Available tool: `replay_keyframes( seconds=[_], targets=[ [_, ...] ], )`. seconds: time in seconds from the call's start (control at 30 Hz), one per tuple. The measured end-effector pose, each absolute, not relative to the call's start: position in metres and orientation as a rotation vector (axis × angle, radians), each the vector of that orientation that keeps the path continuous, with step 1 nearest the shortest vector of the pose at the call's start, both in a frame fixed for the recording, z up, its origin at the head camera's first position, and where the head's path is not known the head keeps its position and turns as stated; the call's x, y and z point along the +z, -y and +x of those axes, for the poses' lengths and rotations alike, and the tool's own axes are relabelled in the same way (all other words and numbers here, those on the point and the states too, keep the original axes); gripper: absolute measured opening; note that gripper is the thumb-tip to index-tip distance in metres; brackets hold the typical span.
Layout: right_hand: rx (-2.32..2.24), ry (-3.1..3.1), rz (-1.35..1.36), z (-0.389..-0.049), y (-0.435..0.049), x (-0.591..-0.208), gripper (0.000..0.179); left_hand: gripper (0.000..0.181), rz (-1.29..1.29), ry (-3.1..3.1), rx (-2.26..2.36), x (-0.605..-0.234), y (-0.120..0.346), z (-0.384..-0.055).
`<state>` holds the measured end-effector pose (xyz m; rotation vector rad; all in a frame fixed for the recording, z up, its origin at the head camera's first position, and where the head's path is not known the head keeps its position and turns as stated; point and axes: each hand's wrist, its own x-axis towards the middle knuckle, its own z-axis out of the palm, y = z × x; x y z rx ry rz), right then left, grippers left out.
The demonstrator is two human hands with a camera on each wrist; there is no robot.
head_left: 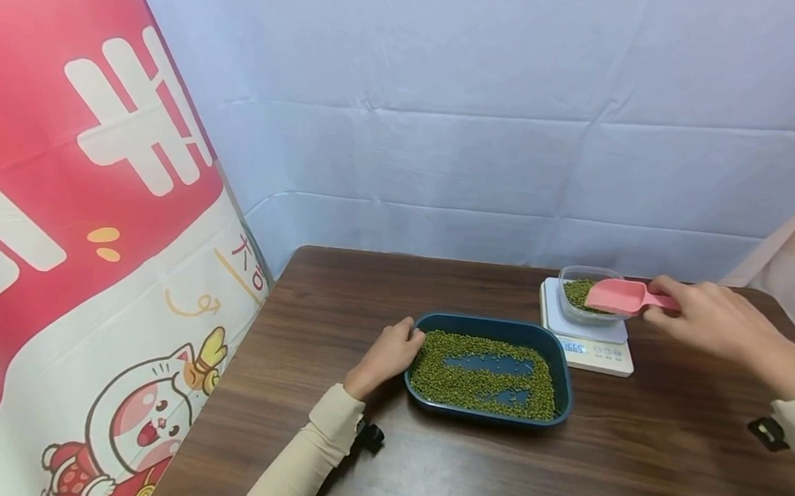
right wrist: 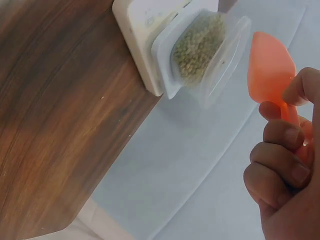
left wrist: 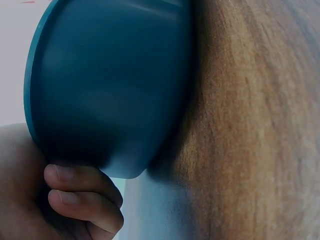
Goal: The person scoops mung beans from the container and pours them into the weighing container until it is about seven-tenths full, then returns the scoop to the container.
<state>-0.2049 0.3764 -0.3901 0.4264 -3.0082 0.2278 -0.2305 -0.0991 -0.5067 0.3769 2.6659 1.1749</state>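
Note:
My right hand grips the handle of a pink scoop, its fingers wrapped round it in the right wrist view. The scoop is over a clear plastic container partly filled with green mung beans. That container stands on a white kitchen scale with a lit display. My left hand holds the left end of a dark blue tray, fingers curled at its rim. Mung beans lie across the tray, with bare patches of its bottom showing.
The wooden table carries the tray and, to its right near the back edge, the scale. A pale cloth backdrop hangs behind. At left is a red and white printed banner.

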Motion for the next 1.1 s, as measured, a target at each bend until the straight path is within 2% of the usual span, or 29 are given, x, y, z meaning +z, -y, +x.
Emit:
replay_keyframes(
  seconds=[0.27,0.5,0.8,0.97,1.1],
  targets=[
    [0.225,2.946,0.501,-0.198,-0.356,-0.389,0.03,0.029,0.367,-2.672,1.168,-0.505,0.098,-0.23],
    [0.22,2.991,0.56,-0.196,-0.34,-0.388,0.039,0.028,0.377,-2.666,1.185,-0.506,0.099,-0.23],
    [0.176,2.969,0.705,-0.189,-0.322,-0.386,0.035,0.029,0.391,-2.646,1.203,-0.506,0.099,-0.229],
    [0.178,2.963,0.763,-0.185,-0.31,-0.385,0.024,0.029,0.387,-2.649,1.193,-0.507,0.099,-0.229],
    [0.172,2.962,0.816,-0.182,-0.3,-0.385,0.022,0.029,0.386,-2.647,1.196,-0.507,0.099,-0.23]
  ],
)
